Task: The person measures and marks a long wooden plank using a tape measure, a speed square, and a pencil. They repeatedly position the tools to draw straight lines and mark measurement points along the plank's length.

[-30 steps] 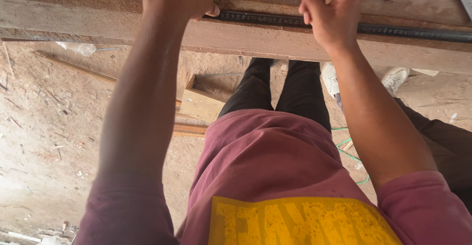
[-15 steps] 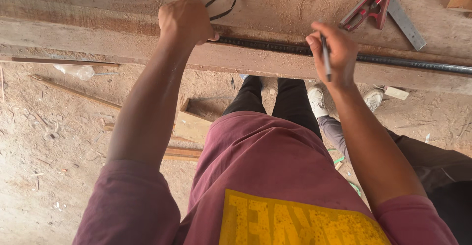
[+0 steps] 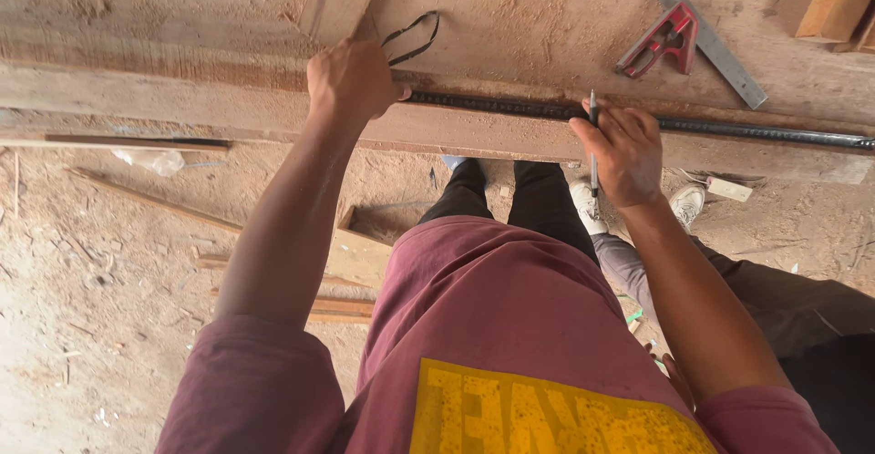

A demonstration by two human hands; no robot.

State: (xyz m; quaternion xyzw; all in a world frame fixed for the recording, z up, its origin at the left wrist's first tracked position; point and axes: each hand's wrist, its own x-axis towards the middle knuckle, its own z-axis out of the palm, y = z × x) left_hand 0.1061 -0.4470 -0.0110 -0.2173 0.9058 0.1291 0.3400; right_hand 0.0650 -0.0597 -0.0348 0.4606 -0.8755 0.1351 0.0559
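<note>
The rebar, a dark ribbed rod, lies lengthwise along the near edge of the worktop, on a plank. The left hand sits at the rebar's left end, its grip curled down over that end and the plank edge; whether the fingers actually clasp the rod cannot be told. A black wire loop lies just beyond that hand, on the far side of the rebar. The right hand rests against the plank's near face, just below the rebar, its grip closed around a pencil held upright, the tip at the rebar. A red-handled square lies on the sawdusty worktop beyond the rebar, near its middle. Under the rebar's line, another person's shoes stand on the floor.
</note>
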